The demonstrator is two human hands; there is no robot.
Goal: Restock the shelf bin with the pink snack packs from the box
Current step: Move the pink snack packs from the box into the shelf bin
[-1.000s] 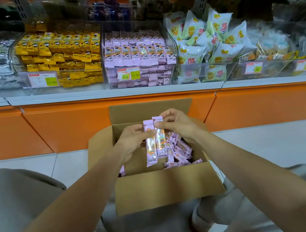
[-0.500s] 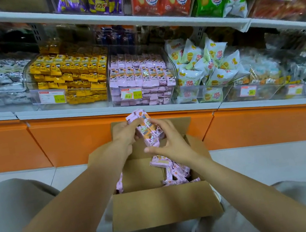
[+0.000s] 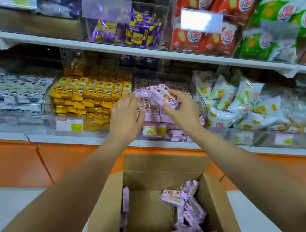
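Note:
Both my arms reach up to the clear shelf bin (image 3: 199, 95) that holds rows of pink snack packs. My right hand (image 3: 182, 109) grips a small bunch of pink snack packs (image 3: 159, 94) over the bin's top. My left hand (image 3: 126, 116) is beside them with fingers spread, its fingertips touching the packs at the bin's left side. Below, the open cardboard box (image 3: 217, 202) stands on the floor with several pink packs (image 3: 183, 208) lying loose inside, mostly at its right.
A bin of yellow packs (image 3: 91, 93) stands left of the pink bin, and white-and-yellow bags (image 3: 232, 100) lie to its right. The shelf above (image 3: 137, 52) carries purple, red and green bags. An orange base panel (image 3: 13, 159) runs under the shelf.
Both hands rose from above the box to the pink shelf bin, carrying the packs with them. The view tilted up toward the shelves.

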